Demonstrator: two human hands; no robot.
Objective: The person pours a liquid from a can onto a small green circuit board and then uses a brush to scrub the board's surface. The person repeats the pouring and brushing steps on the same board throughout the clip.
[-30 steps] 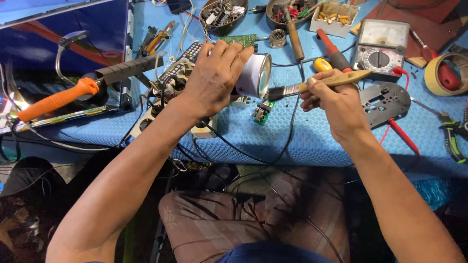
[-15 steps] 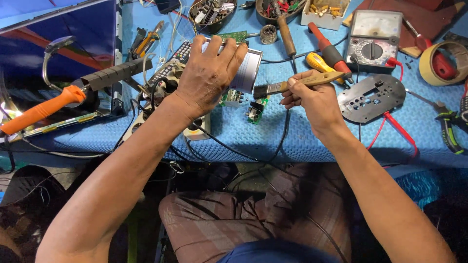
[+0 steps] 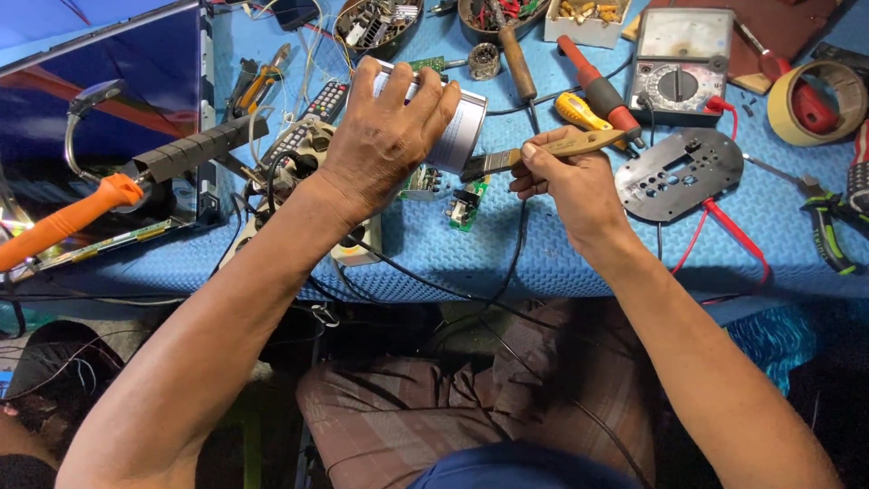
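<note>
Single view, head-worn camera. Looks steeply down and forward from above the person's lap onto the near edge of the blue workbench (image 3: pixel 561 263). Close range: both forearms fill the lower frame, left hand (image 3: pixel 385 136) and right hand (image 3: pixel 566 177) near centre. Far bench edge cropped at top.

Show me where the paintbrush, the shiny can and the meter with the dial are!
paintbrush (image 3: pixel 563 145), head view, on its wooden handle.
shiny can (image 3: pixel 460 127), head view, on its bare side.
meter (image 3: pixel 677 86), head view, on its round dial.
</note>
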